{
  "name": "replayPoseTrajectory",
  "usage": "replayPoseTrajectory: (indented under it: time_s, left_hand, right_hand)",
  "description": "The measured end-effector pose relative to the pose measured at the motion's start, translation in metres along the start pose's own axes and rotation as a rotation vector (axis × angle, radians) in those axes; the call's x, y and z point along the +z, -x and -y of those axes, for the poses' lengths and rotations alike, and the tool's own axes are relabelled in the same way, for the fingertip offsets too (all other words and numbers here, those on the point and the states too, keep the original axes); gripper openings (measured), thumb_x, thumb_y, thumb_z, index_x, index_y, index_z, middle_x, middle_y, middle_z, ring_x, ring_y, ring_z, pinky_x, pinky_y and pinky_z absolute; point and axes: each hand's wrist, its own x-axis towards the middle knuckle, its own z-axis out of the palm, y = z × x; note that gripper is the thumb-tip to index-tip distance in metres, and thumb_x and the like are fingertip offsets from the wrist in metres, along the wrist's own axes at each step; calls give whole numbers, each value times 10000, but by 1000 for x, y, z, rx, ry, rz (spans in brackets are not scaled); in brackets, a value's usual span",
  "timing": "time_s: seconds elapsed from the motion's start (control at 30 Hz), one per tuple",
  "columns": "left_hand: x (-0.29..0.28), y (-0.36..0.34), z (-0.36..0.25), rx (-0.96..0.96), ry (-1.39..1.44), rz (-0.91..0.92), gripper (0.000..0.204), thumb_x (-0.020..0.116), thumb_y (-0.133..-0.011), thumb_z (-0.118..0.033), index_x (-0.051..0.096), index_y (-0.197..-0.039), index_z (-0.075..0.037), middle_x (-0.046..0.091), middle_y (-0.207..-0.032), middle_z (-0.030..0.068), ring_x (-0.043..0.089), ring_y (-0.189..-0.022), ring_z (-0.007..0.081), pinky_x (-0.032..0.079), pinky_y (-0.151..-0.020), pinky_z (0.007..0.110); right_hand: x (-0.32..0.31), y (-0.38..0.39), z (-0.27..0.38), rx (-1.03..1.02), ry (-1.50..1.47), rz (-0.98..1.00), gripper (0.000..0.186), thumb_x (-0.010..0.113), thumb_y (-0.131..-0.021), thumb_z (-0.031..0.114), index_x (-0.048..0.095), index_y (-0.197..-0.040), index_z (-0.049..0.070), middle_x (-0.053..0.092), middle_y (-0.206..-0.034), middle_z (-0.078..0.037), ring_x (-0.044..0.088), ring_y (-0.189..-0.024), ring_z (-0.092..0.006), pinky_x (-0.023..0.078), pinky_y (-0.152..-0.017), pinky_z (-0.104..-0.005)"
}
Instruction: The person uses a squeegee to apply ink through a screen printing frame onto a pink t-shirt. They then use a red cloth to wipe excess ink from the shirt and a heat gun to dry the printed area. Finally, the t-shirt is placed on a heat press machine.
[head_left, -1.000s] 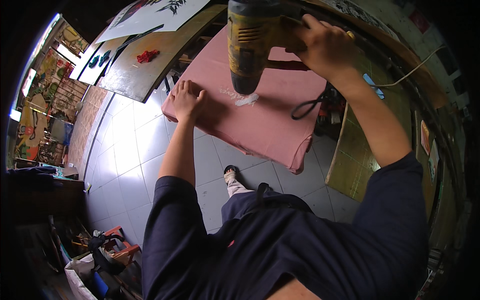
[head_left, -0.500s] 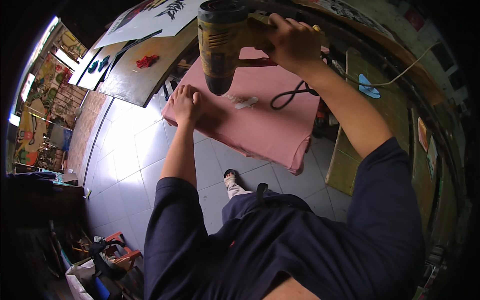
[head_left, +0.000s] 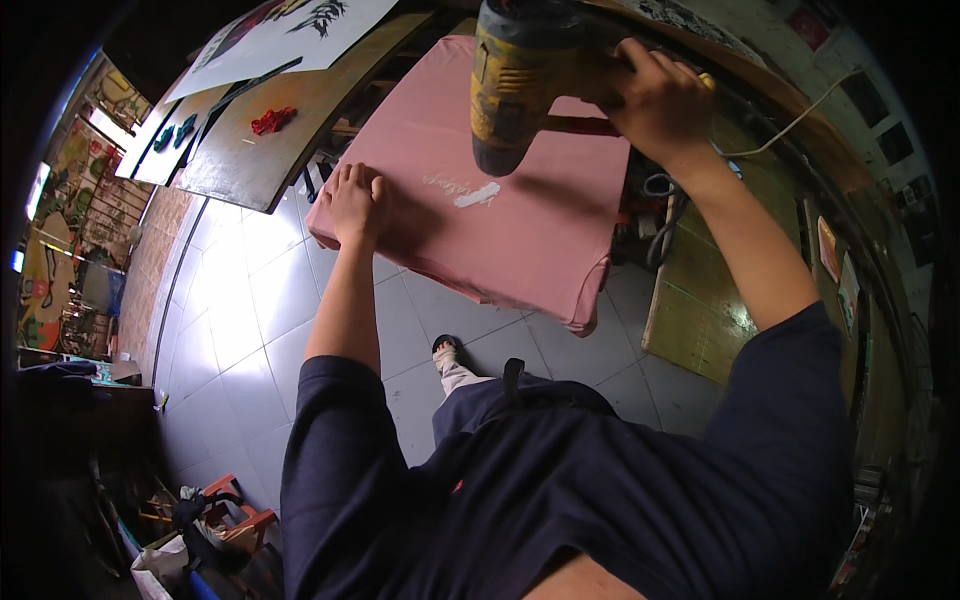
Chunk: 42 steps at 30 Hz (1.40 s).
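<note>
- cool light from the left, white glare on the grey floor tiles (head_left: 232, 300)
- soft shadows across the pink fabric (head_left: 500, 245)
- right side and lower-left corner dim
- fisheye edges bending, fading into black

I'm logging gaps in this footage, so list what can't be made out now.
All in the head view:
Top of the yellow-black power tool: cut off by the upper edge.
Tool part inside the right grip: covered by that grip.
What lies beneath the pink cloth: hidden by the cloth.
Bottom of the pale bag: cut off by the lower edge.
</note>
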Motion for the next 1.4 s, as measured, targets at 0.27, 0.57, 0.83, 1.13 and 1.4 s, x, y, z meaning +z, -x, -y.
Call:
replayPoseTrajectory:
  time_s: [0.27,0.57,0.83,1.13,1.4]
  left_hand:
    - [4,0,0,22,6,-51,332,424,-768,-282,541,-987,-63,526,-1067,111,440,-1105,285,265,-967,530]
    - [3,-6,9,29,45,51,332,394,-790,-256,552,-1021,-75,531,-1085,83,439,-1118,274,276,-965,496]
    - [4,-1,4,1,-46,0,366,392,-795,-276,530,-1062,-68,518,-1118,116,441,-1123,272,246,-996,510]
    - [7,-2,6,14,-6,14,342,409,-789,-247,536,-1049,-66,526,-1102,120,443,-1126,274,266,-980,499]
    - [3,0,11,-16,117,-69,345,397,-790,-231,558,-1037,-51,561,-1089,127,452,-1125,265,262,-983,447]
  right_hand:
    - [-8,-1,15,29,-58,21,174,713,-606,249,628,-737,172,520,-777,27,596,-708,-176,468,-578,-336]
    - [17,-35,51,55,-32,50,180,714,-607,286,654,-751,196,520,-810,16,596,-732,-178,479,-607,-341]
    - [-8,-2,9,-4,-42,146,172,655,-666,210,663,-834,251,527,-836,-14,595,-723,-208,477,-631,-364]
    - [20,-23,29,90,11,146,316,710,-611,280,653,-919,239,548,-904,-7,606,-779,-203,491,-648,-372]
    - [39,-40,54,60,-120,31,241,715,-623,365,628,-767,193,535,-772,12,607,-712,-198,478,-579,-354]
